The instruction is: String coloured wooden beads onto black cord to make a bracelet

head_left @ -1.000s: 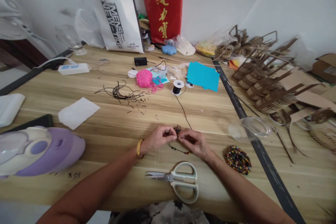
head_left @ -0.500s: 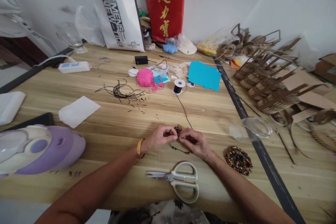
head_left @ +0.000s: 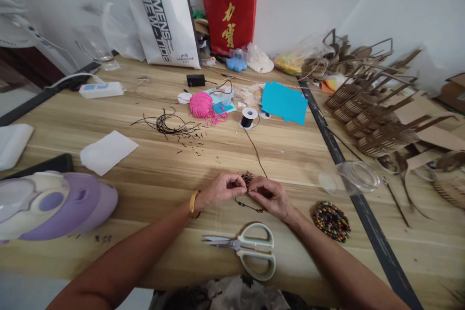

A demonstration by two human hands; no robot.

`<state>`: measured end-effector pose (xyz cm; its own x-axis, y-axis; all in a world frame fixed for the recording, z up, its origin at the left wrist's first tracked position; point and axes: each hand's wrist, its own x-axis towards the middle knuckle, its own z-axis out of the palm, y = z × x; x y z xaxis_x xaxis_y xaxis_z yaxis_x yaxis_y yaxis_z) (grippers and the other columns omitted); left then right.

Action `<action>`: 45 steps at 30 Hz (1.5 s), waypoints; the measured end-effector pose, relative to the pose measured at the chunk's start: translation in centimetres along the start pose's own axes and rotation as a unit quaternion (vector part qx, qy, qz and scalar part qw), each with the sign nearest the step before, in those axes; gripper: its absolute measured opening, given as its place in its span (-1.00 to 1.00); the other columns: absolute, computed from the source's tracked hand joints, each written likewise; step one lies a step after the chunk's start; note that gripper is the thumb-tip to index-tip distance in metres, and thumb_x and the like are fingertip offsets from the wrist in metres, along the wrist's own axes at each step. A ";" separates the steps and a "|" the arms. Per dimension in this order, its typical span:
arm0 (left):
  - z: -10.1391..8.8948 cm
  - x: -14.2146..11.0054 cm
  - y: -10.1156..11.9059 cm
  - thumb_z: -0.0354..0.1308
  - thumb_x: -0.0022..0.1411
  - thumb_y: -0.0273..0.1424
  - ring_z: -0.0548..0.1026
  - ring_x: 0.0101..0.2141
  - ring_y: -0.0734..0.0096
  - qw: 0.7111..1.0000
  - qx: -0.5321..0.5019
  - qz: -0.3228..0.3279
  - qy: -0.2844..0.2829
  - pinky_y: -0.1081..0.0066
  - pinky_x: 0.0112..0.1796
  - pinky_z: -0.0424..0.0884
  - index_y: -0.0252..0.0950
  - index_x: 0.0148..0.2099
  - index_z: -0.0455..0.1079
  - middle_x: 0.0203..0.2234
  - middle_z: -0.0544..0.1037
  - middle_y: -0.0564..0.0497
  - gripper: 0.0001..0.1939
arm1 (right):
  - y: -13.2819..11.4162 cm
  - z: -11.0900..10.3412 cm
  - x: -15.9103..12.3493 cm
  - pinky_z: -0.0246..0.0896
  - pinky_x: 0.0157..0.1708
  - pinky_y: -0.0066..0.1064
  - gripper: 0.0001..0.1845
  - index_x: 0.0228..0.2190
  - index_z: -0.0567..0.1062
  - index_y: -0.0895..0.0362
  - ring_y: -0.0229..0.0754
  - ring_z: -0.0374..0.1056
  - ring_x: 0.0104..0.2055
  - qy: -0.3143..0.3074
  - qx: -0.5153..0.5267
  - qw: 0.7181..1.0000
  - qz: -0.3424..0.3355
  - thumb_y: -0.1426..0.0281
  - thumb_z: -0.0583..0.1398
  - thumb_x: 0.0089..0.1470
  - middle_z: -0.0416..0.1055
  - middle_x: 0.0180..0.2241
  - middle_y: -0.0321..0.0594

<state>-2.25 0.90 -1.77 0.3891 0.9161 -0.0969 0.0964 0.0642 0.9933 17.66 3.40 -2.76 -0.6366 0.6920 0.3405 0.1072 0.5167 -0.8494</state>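
My left hand (head_left: pixel 220 189) and my right hand (head_left: pixel 271 196) meet near the table's front edge, fingers pinched together on a dark cord strung with small coloured beads (head_left: pixel 248 206). A short beaded length hangs in a loop below the fingers. The cord runs away across the table to a black thread spool (head_left: pixel 247 118). A small clump of beads (head_left: pixel 247 177) shows just above the fingertips. My left wrist wears a gold bangle (head_left: pixel 192 203). White-handled scissors (head_left: pixel 247 249) lie shut just in front of my hands.
A round pile of coloured beads (head_left: pixel 331 221) and a clear jar on its side (head_left: pixel 350 177) lie to the right. Pink yarn (head_left: pixel 201 105), cut black cord (head_left: pixel 167 126), blue paper (head_left: pixel 284 102) and bags sit further back. A purple appliance (head_left: pixel 54 206) is at left, cardboard baskets (head_left: pixel 374 111) at right.
The view has shifted slightly; both hands stay pinched on the beaded cord in the same place.
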 end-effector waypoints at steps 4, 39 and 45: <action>0.0 0.0 0.0 0.17 0.10 -0.37 0.29 -0.49 0.55 1.000 -0.001 -0.003 -0.006 0.53 -0.42 0.23 -0.39 -0.39 0.38 -0.55 0.38 0.09 -0.85 | 0.0 0.0 0.0 0.30 -0.37 -0.42 -0.92 -0.34 0.47 0.16 -0.22 0.38 -0.35 0.001 -0.003 1.000 -0.002 0.40 0.20 0.12 0.45 -0.38 -0.14; -0.1 0.0 -0.5 0.21 0.08 -0.39 0.39 -0.42 0.48 1.000 0.001 -0.006 -0.002 0.49 -0.36 0.30 -0.41 -0.33 0.47 -0.48 0.51 -0.01 -0.84 | 0.0 0.1 0.1 0.26 -0.47 -0.46 -0.88 -0.36 0.46 0.17 -0.24 0.37 -0.41 0.003 -0.024 1.000 -0.012 0.36 0.19 0.13 0.45 -0.40 -0.13; -0.2 0.1 -0.6 0.24 0.07 -0.36 0.41 -0.44 0.48 1.000 0.007 -0.006 0.002 0.49 -0.37 0.31 -0.41 -0.35 0.49 -0.48 0.54 -0.02 -0.82 | 0.0 0.1 0.1 0.20 -0.53 -0.50 -0.88 -0.36 0.46 0.17 -0.27 0.33 -0.46 0.008 -0.033 0.999 -0.017 0.36 0.19 0.13 0.44 -0.43 -0.16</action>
<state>-2.45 1.02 -2.37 0.3835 0.9172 -0.1078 0.1131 0.0692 0.9912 17.51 3.42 -2.75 -0.6291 0.6804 0.3758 0.1354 0.5720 -0.8090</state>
